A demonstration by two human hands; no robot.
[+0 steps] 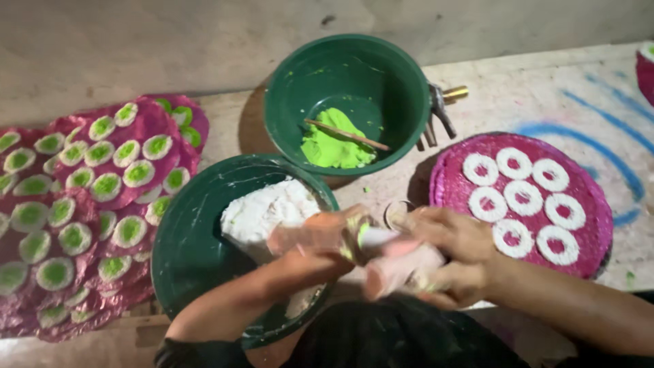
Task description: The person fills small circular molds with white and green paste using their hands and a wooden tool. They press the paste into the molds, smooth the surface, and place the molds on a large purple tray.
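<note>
Head view: 2 green bowls (pixel 340 88), 8 white rings (pixel 521 197).

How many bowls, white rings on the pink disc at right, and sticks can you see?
Green bowls: 2, one with green paste, one with white paste
White rings on the pink disc: 8
Sticks: 1
Total: 11
</note>
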